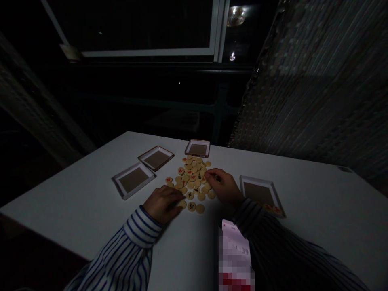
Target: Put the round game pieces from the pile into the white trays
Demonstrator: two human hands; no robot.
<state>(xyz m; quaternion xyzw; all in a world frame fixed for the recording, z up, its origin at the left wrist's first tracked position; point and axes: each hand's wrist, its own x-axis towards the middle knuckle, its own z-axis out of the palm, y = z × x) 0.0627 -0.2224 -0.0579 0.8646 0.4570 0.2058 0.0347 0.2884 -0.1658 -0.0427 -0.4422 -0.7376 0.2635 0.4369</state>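
Observation:
Round wooden pieces (193, 176) with red or black characters, some blank side up, are heaped in the middle of the white table (100, 178). My left hand (164, 203) rests at the near left edge of the heap, fingers apart over a few pieces. My right hand (223, 185) is at the heap's right side with thumb and fingertips pressed together; whatever they hold is too small to make out. Beyond it, an open box tray (261, 193) has red-marked pieces (272, 209) at its near end, partly behind my right sleeve.
Two more shallow trays, one grey-white (133, 180) and one brown-edged (156, 157), lie at the left. Another tray (197, 148) stands behind the heap. A lit phone (235, 246) lies near my right forearm. A bead curtain (309, 89) hangs at the back right.

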